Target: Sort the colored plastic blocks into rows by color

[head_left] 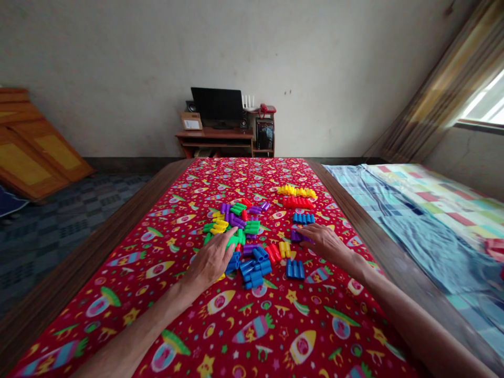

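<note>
A pile of plastic tube-shaped blocks lies in the middle of the red cloth. My left hand [212, 258] rests over the pile's near left side, its thumb apart from the stretched fingers, touching green blocks [235, 239]. On the right, my right hand [323, 242] has its fingers and thumb about a purple block [295, 235], partly hidden by them. Beyond this hand lie a blue row [303, 218], a red row [298, 202] and a yellow row [296, 191]. Nearer me is another blue block [295, 269]. Red blocks [273, 253] and a yellow block [284, 249] lie between the hands.
The red patterned cloth [260, 336] covers most of a dark wooden table [388, 249]. A bed [425, 220] adjoins its right side. Against the far wall stands a desk [214, 134] with a monitor [217, 106] and a red telephone [268, 109]. A wooden cabinet [37, 144] is at left.
</note>
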A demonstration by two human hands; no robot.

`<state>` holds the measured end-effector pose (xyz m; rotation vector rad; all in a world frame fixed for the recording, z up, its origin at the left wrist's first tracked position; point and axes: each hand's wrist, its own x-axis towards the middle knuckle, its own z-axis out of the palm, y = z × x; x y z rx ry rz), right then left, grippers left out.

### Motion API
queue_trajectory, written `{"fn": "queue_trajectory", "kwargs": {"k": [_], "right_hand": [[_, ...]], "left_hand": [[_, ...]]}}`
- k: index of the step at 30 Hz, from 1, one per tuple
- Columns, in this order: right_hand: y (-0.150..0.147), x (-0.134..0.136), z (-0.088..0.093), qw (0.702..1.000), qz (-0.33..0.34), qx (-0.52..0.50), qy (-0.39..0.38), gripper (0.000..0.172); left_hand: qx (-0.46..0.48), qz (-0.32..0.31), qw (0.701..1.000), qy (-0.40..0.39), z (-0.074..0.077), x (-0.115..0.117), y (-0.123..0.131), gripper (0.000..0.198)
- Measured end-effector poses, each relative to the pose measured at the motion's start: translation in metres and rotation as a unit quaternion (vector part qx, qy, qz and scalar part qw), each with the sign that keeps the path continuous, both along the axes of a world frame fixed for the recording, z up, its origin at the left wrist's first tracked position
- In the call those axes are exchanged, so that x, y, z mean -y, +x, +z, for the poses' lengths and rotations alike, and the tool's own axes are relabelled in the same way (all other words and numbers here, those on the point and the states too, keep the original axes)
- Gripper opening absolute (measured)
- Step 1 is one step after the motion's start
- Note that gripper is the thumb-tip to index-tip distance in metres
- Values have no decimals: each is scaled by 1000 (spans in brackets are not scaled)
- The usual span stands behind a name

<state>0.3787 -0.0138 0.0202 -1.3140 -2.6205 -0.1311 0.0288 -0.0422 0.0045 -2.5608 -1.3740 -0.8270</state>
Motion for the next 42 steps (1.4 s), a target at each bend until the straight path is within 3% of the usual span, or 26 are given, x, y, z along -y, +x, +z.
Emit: {"fn": "queue_trajectory", "kwargs": {"k": [4, 6, 10, 14, 19, 25, 29, 33, 37, 42], "right_hand": [[-13, 9, 7, 999, -4, -4, 47, 30], [-25, 15, 11, 997, 50, -29, 44, 27], [-50, 20, 15, 987, 149, -47, -34, 31], [-61, 17, 15, 987, 138, -32, -79, 28], [-53, 14, 20, 988, 122, -94, -6, 19], [-22, 0, 34, 975, 35, -217, 23, 21], [15, -23, 36, 948, -126, -286, 52, 27], [46, -66, 32, 909, -264, -320, 18, 30], [50, -112, 30, 894, -330, -302, 17, 39], [32, -146, 28, 907, -359, -217, 31, 39]], "left_hand": [[-8, 1, 1000, 4, -1, 0, -1, 43], [-8, 1, 1000, 3, -2, 0, -2, 43], [-4, -2, 1000, -3, -2, -1, -1, 43], [-4, -1, 1000, -6, 1, 0, 0, 43], [1, 6, 1000, -9, 1, 1, 0, 43], [9, 2, 1000, -12, -1, 0, -1, 44], [5, 2, 1000, -8, -3, -1, -2, 44], [10, 0, 1000, -11, -5, -3, -2, 44], [17, -1, 1000, -17, -5, -3, -2, 45], [12, 3, 1000, -15, -5, -4, -3, 45]]}}
